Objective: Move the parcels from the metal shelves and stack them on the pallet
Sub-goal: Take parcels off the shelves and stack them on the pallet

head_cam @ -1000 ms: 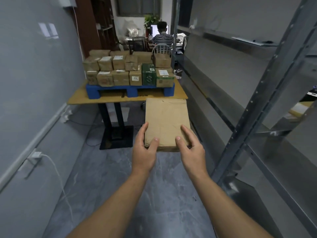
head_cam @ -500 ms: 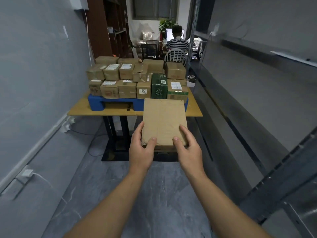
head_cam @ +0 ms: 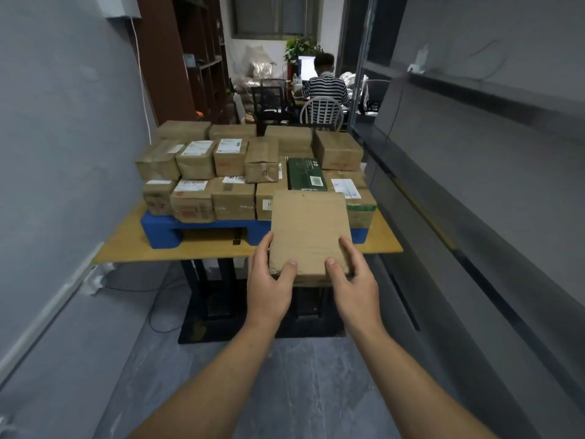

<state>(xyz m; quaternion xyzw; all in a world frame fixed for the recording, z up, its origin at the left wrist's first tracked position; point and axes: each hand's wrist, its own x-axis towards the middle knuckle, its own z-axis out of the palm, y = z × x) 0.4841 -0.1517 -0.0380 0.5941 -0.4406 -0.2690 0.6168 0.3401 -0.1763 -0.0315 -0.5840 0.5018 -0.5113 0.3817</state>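
Observation:
I hold a flat brown cardboard parcel out in front of me with both hands. My left hand grips its near left corner, thumb on top. My right hand grips the near right corner the same way. The parcel hangs in the air over the near edge of the wooden table. On that table lies the blue pallet, stacked with several brown parcels in two layers and one dark green box.
A grey wall runs along the left with a cable and socket low down. Grey metal shelving lines the right side. Behind the table a person sits at a desk. The table's black base stands on the grey floor.
I have walked closer to the table, carrying the parcel forward. The pallet and its stack now appear larger and the parcel's far edge reaches over the table.

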